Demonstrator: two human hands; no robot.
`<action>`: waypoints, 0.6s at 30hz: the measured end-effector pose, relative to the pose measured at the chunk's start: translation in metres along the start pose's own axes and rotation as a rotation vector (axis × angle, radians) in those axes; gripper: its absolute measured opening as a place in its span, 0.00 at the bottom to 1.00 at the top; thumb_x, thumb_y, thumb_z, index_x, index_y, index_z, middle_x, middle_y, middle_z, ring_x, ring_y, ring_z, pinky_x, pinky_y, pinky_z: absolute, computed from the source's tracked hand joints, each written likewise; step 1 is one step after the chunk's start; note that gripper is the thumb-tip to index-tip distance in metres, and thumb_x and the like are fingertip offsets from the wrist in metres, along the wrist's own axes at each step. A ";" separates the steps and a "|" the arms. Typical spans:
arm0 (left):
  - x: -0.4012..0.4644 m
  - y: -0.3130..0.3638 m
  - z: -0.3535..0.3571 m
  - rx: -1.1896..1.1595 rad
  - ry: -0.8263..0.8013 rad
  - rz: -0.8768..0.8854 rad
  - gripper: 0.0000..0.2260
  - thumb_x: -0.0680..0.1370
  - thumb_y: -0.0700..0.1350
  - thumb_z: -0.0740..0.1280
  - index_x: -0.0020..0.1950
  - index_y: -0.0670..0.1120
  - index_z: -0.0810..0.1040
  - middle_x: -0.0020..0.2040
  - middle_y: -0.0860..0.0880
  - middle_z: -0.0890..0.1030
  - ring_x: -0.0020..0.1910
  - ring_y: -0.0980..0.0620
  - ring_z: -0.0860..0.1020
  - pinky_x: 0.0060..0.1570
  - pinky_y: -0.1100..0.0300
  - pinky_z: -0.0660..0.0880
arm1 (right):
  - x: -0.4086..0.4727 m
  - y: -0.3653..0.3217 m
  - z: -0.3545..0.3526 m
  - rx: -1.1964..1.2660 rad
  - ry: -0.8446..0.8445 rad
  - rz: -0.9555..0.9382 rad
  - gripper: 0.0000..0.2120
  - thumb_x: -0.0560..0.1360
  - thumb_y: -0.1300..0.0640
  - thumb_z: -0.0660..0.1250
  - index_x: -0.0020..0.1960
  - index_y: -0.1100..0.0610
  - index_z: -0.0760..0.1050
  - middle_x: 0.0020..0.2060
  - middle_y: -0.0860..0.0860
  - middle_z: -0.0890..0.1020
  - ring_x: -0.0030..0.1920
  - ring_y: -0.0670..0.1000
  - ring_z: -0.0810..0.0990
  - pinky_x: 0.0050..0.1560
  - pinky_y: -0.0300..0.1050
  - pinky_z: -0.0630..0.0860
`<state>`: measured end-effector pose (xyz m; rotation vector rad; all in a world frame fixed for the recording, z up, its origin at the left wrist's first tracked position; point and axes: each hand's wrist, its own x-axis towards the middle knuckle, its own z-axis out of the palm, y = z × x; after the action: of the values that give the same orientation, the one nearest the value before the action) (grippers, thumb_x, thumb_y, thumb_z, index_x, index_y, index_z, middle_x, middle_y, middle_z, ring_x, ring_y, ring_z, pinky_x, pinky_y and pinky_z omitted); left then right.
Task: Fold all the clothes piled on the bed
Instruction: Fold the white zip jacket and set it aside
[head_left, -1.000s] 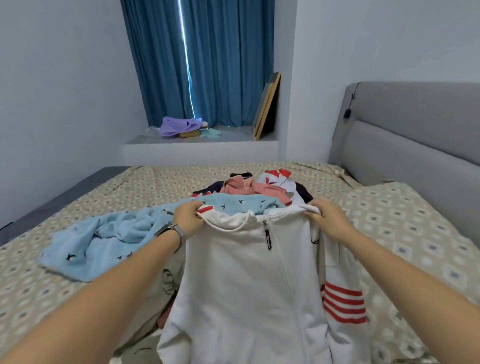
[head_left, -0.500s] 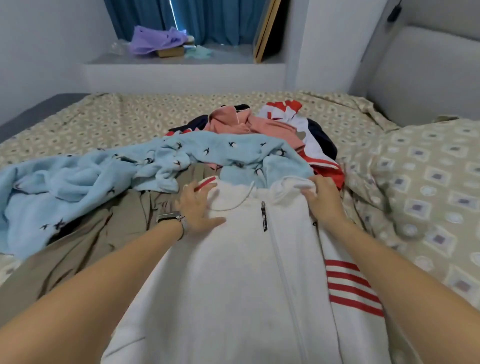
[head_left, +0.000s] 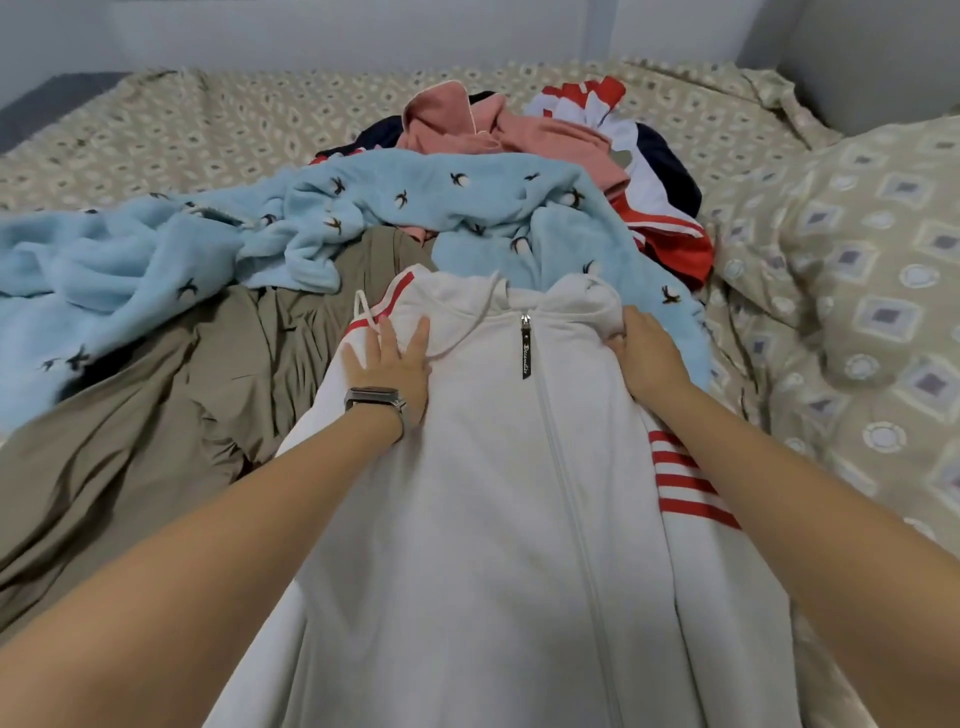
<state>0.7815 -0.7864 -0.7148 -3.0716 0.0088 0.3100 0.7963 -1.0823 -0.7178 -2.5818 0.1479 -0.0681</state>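
A white zip hoodie (head_left: 498, 519) with red stripes lies front up, spread lengthwise over the clothes pile on the bed. My left hand (head_left: 389, 364) rests flat on its left shoulder, fingers spread, a watch on the wrist. My right hand (head_left: 647, 358) grips the right shoulder near the collar, thumb tucked under the fabric. Beyond the collar lie a light blue fleece garment (head_left: 208, 244), a pink top (head_left: 498, 130) and a red, white and navy garment (head_left: 660, 208). A khaki garment (head_left: 130, 441) sits under the hoodie's left side.
The patterned beige bedsheet (head_left: 208, 119) stretches to the far edge below a white wall. A pillow (head_left: 872, 291) in matching fabric lies at the right. A grey headboard corner shows at the top right.
The hoodie, held up by both shoulders a second ago, now lies laid down on the pile. My left hand has let go and flattened on it. The view has tilted downward.
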 end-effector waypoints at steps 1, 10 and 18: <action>-0.011 0.004 -0.001 0.006 -0.044 0.004 0.29 0.83 0.49 0.51 0.78 0.55 0.35 0.78 0.39 0.38 0.77 0.38 0.42 0.74 0.39 0.43 | -0.006 0.000 -0.004 -0.026 -0.055 0.004 0.07 0.79 0.57 0.60 0.53 0.60 0.68 0.52 0.59 0.73 0.51 0.58 0.73 0.49 0.52 0.70; -0.150 0.014 0.006 -0.103 -0.122 0.139 0.27 0.83 0.53 0.48 0.79 0.48 0.42 0.79 0.44 0.47 0.78 0.43 0.46 0.73 0.43 0.48 | -0.133 0.009 -0.050 0.018 -0.022 0.059 0.36 0.77 0.46 0.66 0.77 0.61 0.57 0.75 0.59 0.61 0.75 0.58 0.60 0.74 0.53 0.59; -0.278 0.040 0.058 -0.072 -0.307 0.306 0.28 0.82 0.61 0.45 0.79 0.54 0.40 0.79 0.47 0.40 0.78 0.44 0.40 0.74 0.43 0.41 | -0.270 0.023 -0.068 0.151 -0.109 0.254 0.40 0.68 0.42 0.75 0.73 0.57 0.63 0.69 0.54 0.71 0.68 0.56 0.70 0.68 0.53 0.68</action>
<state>0.4968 -0.8226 -0.7180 -3.0499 0.4653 0.8087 0.5205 -1.1052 -0.6771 -2.3893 0.4113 0.1493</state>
